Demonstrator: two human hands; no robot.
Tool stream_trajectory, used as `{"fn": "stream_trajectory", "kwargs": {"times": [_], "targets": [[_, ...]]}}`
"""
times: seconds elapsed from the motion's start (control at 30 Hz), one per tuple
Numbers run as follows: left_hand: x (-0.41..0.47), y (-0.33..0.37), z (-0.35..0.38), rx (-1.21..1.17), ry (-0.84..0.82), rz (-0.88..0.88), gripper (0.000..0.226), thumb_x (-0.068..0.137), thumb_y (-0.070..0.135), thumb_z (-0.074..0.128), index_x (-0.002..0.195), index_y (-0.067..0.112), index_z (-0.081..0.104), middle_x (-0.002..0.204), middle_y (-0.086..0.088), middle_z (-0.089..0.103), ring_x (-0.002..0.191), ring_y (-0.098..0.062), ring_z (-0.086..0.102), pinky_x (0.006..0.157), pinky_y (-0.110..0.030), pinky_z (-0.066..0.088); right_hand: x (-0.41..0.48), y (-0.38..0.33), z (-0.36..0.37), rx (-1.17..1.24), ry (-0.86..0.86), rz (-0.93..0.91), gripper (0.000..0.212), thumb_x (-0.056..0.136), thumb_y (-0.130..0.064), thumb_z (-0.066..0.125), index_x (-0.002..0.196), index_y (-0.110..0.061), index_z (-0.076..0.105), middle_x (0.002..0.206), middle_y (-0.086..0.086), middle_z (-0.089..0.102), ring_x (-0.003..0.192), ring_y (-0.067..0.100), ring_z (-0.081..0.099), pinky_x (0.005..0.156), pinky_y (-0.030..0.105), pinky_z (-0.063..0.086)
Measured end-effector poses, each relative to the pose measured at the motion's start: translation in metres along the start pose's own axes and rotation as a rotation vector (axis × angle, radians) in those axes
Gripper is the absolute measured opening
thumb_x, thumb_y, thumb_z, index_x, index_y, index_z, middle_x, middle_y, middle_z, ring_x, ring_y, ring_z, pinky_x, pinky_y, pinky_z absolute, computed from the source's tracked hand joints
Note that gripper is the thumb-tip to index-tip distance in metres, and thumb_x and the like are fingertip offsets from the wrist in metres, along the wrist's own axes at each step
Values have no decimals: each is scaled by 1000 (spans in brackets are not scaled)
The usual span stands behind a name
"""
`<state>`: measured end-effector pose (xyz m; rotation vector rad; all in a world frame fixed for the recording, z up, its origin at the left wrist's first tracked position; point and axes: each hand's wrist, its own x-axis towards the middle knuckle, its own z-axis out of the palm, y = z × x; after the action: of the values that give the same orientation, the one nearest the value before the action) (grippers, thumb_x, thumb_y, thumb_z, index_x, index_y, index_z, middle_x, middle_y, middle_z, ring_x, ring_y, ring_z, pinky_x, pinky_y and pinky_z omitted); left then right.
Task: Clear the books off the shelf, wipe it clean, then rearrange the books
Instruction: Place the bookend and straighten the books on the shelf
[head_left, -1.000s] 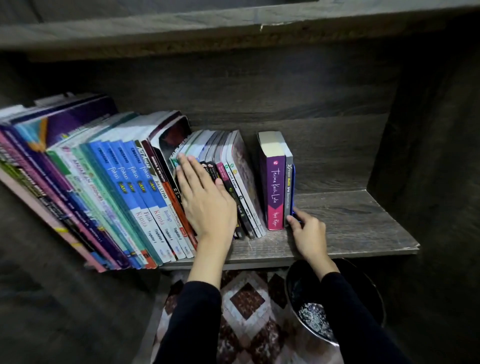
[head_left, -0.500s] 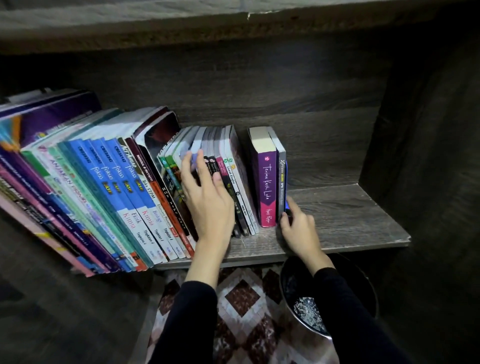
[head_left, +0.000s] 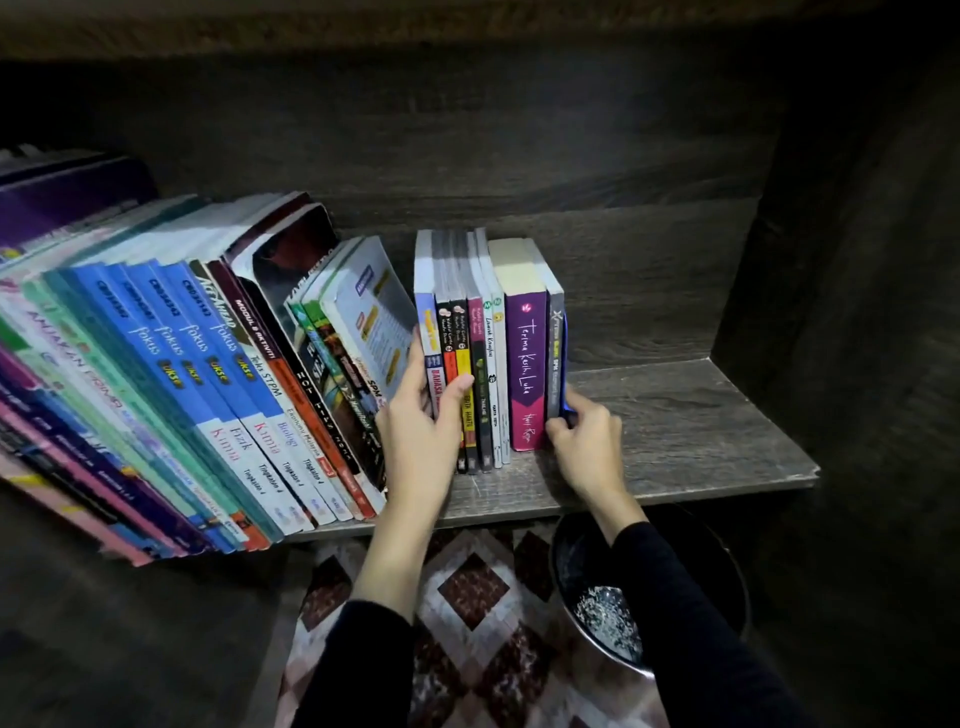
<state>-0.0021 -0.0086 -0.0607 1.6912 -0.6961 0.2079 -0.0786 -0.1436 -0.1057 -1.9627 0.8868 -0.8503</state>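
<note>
Left hand (head_left: 422, 420) grips the left end of the upright small books (head_left: 525, 364), thumb across spines, right hand (head_left: 586, 435) pinches their right end, so the block stands between both hands on the shelf (head_left: 701, 431), spines facing out, leaning textbooks (head_left: 208, 364) just left.

1 wide-angle camera, worn on the person's head, looks forward and down into the shelf (head_left: 701, 431) from close by. The books (head_left: 208, 364) fill the left and middle, the shelf's side wall (head_left: 857, 260) the right. The left hand (head_left: 421, 415) and right hand (head_left: 587, 441) reach in from the near edge, above the rug (head_left: 467, 597).
</note>
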Motion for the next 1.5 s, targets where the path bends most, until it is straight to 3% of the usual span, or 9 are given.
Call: {"fn": "stream_trajectory", "kwargs": {"times": [0.1, 0.23, 0.43, 0.47, 0.53, 0.67, 0.9, 1.2, 1.5], "targets": [[-2, -3, 5, 20, 5, 19, 65, 91, 28, 61, 147, 19, 29, 79, 25, 49, 61, -10, 49, 62, -26, 47, 2, -1, -3, 29, -22, -36, 39, 79, 2, 57, 114, -11, 70, 70, 11, 66, 59, 15, 47, 59, 26, 35], [2, -7, 0, -19, 15, 14, 63, 92, 20, 61, 146, 14, 30, 93, 23, 55, 77, 14, 57, 74, -4, 45, 3, -5, 4, 49, -56, -66, 45, 78, -1, 60, 121, -11, 66, 94, 14, 73, 85, 26, 67, 75, 30, 49], [5, -20, -10, 12, 67, 8, 63, 93, 26, 59, 147, 13, 28, 69, 22, 43, 64, -8, 39, 68, -23, 38, 2, -10, 5, 35, -78, -140, 47, 79, 1, 62, 125, -7, 62, 95, -8, 72, 73, -12, 42, 62, 12, 34], [4, -20, -9, 18, 64, 13, 63, 94, 26, 58, 147, 14, 27, 64, 25, 46, 64, -5, 38, 65, -18, 38, 2, -9, 4, 21, -87, -147, 47, 79, 1, 62, 125, -7, 62, 79, -22, 28, 71, -13, 42, 61, 7, 33], [2, -21, -8, 39, 38, 39, 62, 95, 25, 56, 148, 16, 26, 71, 39, 55, 59, 5, 34, 58, -8, 37, 0, -6, 1, -33, -122, -146, 45, 81, 0, 61, 125, -8, 63, 59, -25, 46, 60, -9, 45, 59, 2, 30], [-8, -15, -11, 86, 40, 85, 59, 96, 19, 55, 148, 14, 28, 80, -13, 69, 39, -3, 35, 43, -5, 28, -2, -2, 0, -109, -225, -145, 52, 87, -4, 56, 137, -16, 52, 87, 2, 71, 89, 6, 63, 86, 18, 44], [-23, -26, -5, 144, 74, -4, 70, 87, 11, 67, 147, 13, 32, 81, 20, 62, 62, 1, 47, 62, -6, 39, -9, -9, 8, -181, -185, -33, 53, 92, 2, 50, 143, -14, 44, 108, 21, 67, 106, 31, 54, 81, 18, 34], [-29, -24, 3, 236, 197, 45, 54, 85, 5, 69, 135, 2, 49, 69, -19, 67, 40, 4, 37, 44, -6, 31, -17, -19, 12, -258, -104, 27, 45, 92, 0, 47, 135, -10, 53, 100, 23, 65, 92, 33, 63, 83, 33, 51], [-27, 8, -19, 799, -138, -183, 36, 97, 29, 51, 125, 8, 58, 93, -17, 69, 88, -33, 66, 77, -38, 55, -27, -47, -10, -638, -279, 86, 29, 94, -13, 50, 120, 0, 55, 122, 20, 58, 115, 36, 54, 88, 36, 46]]}}
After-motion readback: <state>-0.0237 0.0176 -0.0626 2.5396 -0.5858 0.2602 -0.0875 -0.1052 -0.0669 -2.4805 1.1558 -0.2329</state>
